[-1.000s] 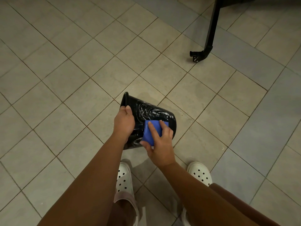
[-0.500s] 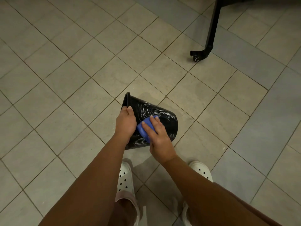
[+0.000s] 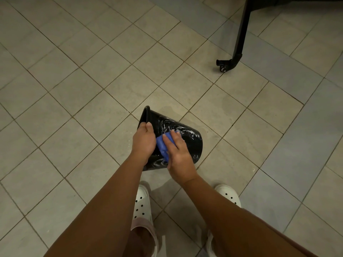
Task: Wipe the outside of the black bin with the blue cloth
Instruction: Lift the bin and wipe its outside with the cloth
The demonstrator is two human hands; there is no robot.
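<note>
While both arms reach down over the tiled floor, the scene reads left to right as follows.

Floor [image 3: 74,89]: beige square tiles with dark grout lines, set on a diagonal to the view; bluish-grey tiles toward its right edge and far right corner.

Left hand [image 3: 143,140]: closed around the rim of the bin, fingers curled over the lip, thumb side on the outer wall; it holds the bin off the floor.

Black bin [image 3: 189,140]: tipped on its side above the middle of the floor, open mouth pointing left and away, base pointing right; white soapy streaks swirl over its glossy outer wall.

Blue cloth [image 3: 162,145]: bunched against the bin's outer wall, just beside the left hand, mostly covered by the right hand.

Right hand [image 3: 179,154]: laid flat on the cloth with fingers stretched forward and together, pressing it onto the bin's side.

White clogs [image 3: 142,204]: perforated shoes, one under each forearm, on the tiles at the near edge of the floor; the right one is partly hidden by the arm.

Black stand leg [image 3: 241,34]: slanted metal leg ending in a small caster [image 3: 223,67], on the floor near its far right corner, well apart from the bin.
</note>
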